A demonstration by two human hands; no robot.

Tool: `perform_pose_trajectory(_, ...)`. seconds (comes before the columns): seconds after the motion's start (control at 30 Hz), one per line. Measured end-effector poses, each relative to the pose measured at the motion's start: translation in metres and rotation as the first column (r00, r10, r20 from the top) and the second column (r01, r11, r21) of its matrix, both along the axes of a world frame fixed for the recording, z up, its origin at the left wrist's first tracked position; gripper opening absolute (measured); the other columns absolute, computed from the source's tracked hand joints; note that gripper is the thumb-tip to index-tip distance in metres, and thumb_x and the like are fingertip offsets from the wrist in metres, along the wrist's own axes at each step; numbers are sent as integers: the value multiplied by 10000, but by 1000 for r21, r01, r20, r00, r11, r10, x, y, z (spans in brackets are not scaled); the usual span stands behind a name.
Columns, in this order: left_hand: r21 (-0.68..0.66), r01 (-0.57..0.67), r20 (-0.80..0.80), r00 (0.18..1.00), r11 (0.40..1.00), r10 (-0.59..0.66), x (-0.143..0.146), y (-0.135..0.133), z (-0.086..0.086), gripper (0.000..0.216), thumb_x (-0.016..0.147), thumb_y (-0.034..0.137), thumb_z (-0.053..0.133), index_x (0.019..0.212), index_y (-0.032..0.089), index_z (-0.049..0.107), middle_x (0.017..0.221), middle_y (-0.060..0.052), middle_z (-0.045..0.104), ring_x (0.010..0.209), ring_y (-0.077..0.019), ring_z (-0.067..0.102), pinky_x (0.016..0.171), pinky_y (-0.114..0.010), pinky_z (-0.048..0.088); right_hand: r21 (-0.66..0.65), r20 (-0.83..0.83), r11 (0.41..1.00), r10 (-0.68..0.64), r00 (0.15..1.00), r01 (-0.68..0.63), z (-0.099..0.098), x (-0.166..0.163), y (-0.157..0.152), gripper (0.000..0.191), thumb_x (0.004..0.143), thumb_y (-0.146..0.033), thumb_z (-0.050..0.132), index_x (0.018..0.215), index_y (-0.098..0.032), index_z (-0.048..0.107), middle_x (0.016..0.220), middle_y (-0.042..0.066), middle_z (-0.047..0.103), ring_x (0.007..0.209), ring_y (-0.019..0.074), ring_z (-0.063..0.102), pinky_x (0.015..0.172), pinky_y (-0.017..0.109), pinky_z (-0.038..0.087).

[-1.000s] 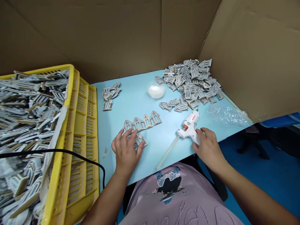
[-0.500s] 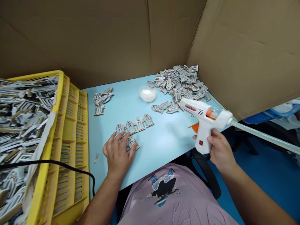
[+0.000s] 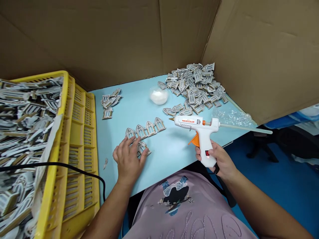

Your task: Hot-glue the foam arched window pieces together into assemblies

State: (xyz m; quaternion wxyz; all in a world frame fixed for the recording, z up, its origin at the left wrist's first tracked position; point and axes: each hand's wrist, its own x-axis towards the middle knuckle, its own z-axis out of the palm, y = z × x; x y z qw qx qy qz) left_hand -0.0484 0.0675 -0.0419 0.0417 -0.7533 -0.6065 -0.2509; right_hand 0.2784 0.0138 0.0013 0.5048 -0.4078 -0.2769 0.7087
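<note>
My right hand (image 3: 220, 159) is wrapped round the handle of a white hot glue gun (image 3: 191, 123) with an orange trigger and a clear glue stick (image 3: 246, 128) out of its back. The nozzle points left over the table, towards a row of small arched window pieces (image 3: 150, 127). My left hand (image 3: 129, 159) lies with fingers spread at the near left end of that row. Beneath its fingers, partly covered, are more arched pieces (image 3: 144, 147) in front of the row.
A yellow crate (image 3: 77, 152) full of similar pieces stands at left, a black cable (image 3: 64, 172) across it. A large heap of pieces (image 3: 194, 84), a small pile (image 3: 109, 103), a white-filled plastic bowl (image 3: 159, 95) and clear plastic wrap (image 3: 233, 117) lie on the table. Cardboard walls (image 3: 112, 39) enclose the back.
The glue gun has moved left and closer to the row, turning until it is nearly level, its nozzle now in view. My left hand stays at the pieces.
</note>
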Motion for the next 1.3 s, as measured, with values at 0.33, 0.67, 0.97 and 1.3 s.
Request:
perform_pose_trajectory(0.33,18,19,-24,1000,1000,-18,0,-1,0,444,952,408,592,1341,194,568,1349,-169,606,1360,-376,478,1125,-559,296,58,117,997,-58,992,51,-11,39,6,395,888,-380,684,1195,-157,576,968,48,670,806,161,659,674,296,553)
perform_pose_trajectory(0.67,-18,47,-41,998,999,-48,1,-2,-2,467,939,384,609,1372,223,543,1377,-161,586,1385,-375,452,1137,-564,276,-206,456,978,80,886,18,-19,154,35,413,995,-474,553,1264,-161,570,971,48,661,763,143,652,693,323,582)
perform_pose_trajectory(0.97,-12,46,-62,997,999,-47,3,0,-3,452,949,387,602,1361,211,546,1381,-159,586,1376,-371,460,1137,-557,283,-355,743,932,330,583,-76,-10,174,68,443,1009,-523,496,1260,-170,592,1135,95,659,931,182,665,826,388,582)
perform_pose_trajectory(1.3,-56,40,-31,999,998,-42,8,-2,3,454,942,367,613,1368,228,546,1391,-155,569,1394,-367,435,1134,-541,298,-412,898,911,401,-183,-22,-2,153,81,469,987,-568,499,1199,-166,614,1085,81,654,946,196,633,886,424,524)
